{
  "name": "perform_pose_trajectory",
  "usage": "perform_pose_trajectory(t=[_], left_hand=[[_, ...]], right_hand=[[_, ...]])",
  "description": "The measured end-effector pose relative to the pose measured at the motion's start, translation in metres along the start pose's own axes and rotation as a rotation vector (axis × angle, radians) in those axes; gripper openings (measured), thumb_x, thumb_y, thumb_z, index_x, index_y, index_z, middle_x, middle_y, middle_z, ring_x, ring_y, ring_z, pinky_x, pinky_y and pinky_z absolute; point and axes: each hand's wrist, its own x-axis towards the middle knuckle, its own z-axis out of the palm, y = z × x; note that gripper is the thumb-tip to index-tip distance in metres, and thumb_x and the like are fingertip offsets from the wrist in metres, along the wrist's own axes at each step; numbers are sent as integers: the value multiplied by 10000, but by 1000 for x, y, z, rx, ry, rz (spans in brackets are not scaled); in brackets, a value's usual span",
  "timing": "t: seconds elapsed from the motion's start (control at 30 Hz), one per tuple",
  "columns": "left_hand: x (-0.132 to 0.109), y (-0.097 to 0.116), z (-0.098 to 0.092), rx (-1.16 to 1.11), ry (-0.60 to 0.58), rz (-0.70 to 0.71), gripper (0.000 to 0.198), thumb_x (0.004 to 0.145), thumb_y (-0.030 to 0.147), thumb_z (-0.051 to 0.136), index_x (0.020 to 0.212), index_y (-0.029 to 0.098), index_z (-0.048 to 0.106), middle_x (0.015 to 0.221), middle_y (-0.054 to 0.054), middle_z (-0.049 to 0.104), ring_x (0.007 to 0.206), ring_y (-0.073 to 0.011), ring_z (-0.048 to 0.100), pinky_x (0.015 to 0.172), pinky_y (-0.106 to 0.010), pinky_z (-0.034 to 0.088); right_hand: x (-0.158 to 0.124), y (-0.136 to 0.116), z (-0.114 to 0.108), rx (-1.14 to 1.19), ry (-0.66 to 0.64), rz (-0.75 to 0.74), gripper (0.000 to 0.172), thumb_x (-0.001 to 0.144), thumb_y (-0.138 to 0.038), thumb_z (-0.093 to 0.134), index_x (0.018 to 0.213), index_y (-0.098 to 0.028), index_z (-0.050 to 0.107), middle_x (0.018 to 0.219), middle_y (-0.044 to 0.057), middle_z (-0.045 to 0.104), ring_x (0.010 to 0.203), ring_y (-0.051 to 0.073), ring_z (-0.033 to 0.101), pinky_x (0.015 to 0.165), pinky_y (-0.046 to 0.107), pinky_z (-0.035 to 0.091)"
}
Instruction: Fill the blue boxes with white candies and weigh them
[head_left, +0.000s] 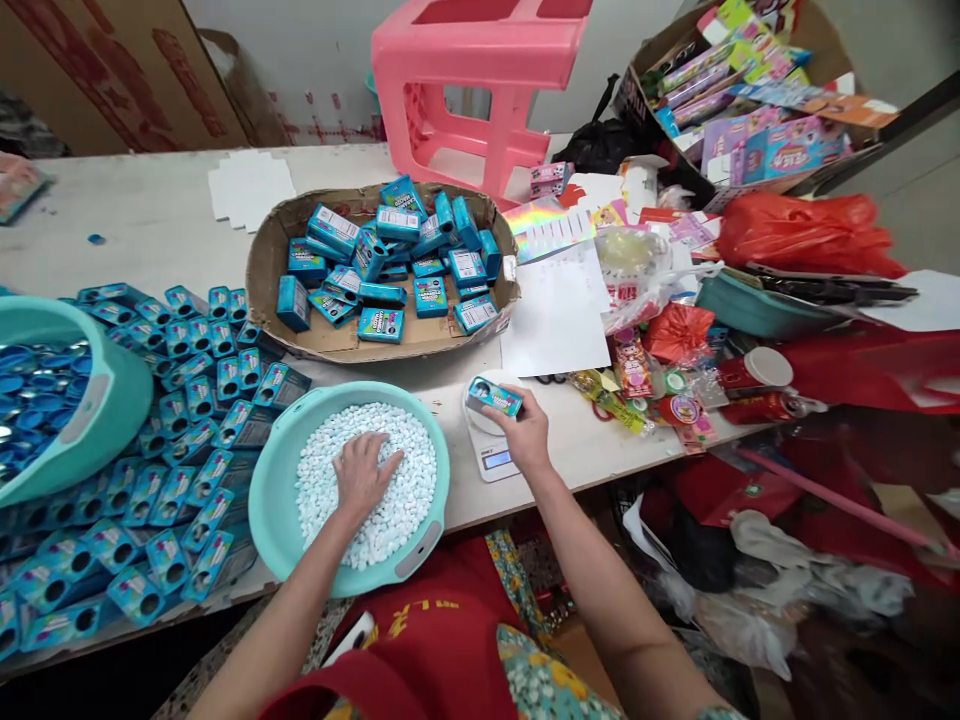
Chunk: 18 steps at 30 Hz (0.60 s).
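Observation:
My left hand rests on white candies in a teal basin, its fingers spread and partly sunk among them. In my right hand is a small blue box, held over a white scale with a lit display. Whether the box touches the scale's pan is unclear. Behind the basin, a cut-down cardboard box holds several blue boxes lying at various angles.
At the left, a teal tub holds blue caps beside rows of blue boxes. White papers, wrapped sweets and a red can lie to the right. A pink stool stands behind.

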Motion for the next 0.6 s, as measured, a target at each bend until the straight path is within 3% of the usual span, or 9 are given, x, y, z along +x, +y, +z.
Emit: perform_pose_trajectory(t=[0.1, 0.2, 0.27, 0.33, 0.47, 0.6], left_hand=[[-2, 6, 8, 119, 16, 8, 410, 858, 485, 470, 1177, 245, 562, 1254, -103, 554, 1183, -315, 414, 970, -499, 273], [0, 5, 7, 159, -1, 29, 410, 871, 492, 445, 1176, 241, 556, 1246, -103, 558, 1155, -312, 424, 935, -484, 296], [2, 2, 6, 174, -20, 52, 404, 879, 496, 427, 1156, 234, 563, 1227, -105, 566, 1126, -310, 438, 911, -471, 315], [4, -1, 6, 183, -33, 72, 407, 886, 501, 407, 1135, 223, 569, 1195, -107, 576, 1088, -308, 458, 883, -455, 339], [4, -5, 9, 174, -32, 82, 379, 894, 482, 397, 1084, 209, 579, 1114, -104, 591, 1035, -290, 497, 861, -414, 374], [0, -5, 10, 163, -57, 117, 311, 917, 423, 359, 939, 215, 589, 980, -86, 598, 959, -259, 520, 833, -371, 399]], right_hand=[[23, 28, -12, -31, 55, 23, 477, 598, -384, 778, 997, -170, 628, 1016, 55, 633, 941, 213, 597, 874, 373, 471], [24, 42, -22, -21, 38, 57, 582, 579, -386, 782, 1086, -172, 592, 1118, 83, 621, 1035, 232, 575, 911, 395, 453], [17, 46, -33, -18, 55, 58, 683, 596, -383, 777, 1203, -200, 524, 1241, 98, 573, 1137, 234, 532, 958, 409, 425], [7, 48, -46, -24, 143, 97, 670, 661, -411, 732, 1252, -212, 486, 1284, 105, 550, 1158, 221, 526, 966, 407, 421], [-16, 60, -75, -62, 360, 221, 531, 753, -500, 613, 1148, -150, 560, 1168, 135, 608, 1033, 215, 592, 882, 389, 475], [-38, 71, -94, -103, 410, 242, 508, 714, -500, 650, 1071, -142, 603, 1066, 117, 646, 964, 214, 605, 866, 391, 477]])
